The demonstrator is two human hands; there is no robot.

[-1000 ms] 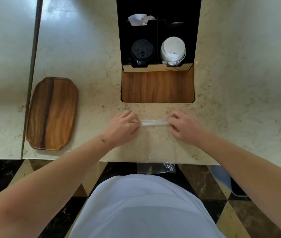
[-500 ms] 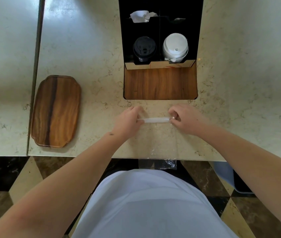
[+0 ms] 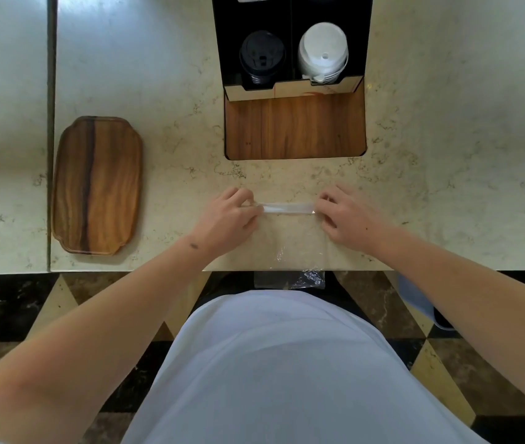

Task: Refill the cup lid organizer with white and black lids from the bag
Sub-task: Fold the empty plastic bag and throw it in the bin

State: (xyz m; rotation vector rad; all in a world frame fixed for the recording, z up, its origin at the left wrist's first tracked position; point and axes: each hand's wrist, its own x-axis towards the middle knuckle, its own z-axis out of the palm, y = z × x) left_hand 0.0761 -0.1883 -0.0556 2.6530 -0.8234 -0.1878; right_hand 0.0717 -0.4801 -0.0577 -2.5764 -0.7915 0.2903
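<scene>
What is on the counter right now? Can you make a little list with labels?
left hand: pinches the bag's folded left end
right hand: pinches its right end
bag: clear, flat on the counter, tail hanging over the near edge
organizer: black, wooden front, beyond the hands
black lids: stacked in the left slot
white lids: stacked in the right slot
tray: wooden, left of the hands, nothing on it
</scene>
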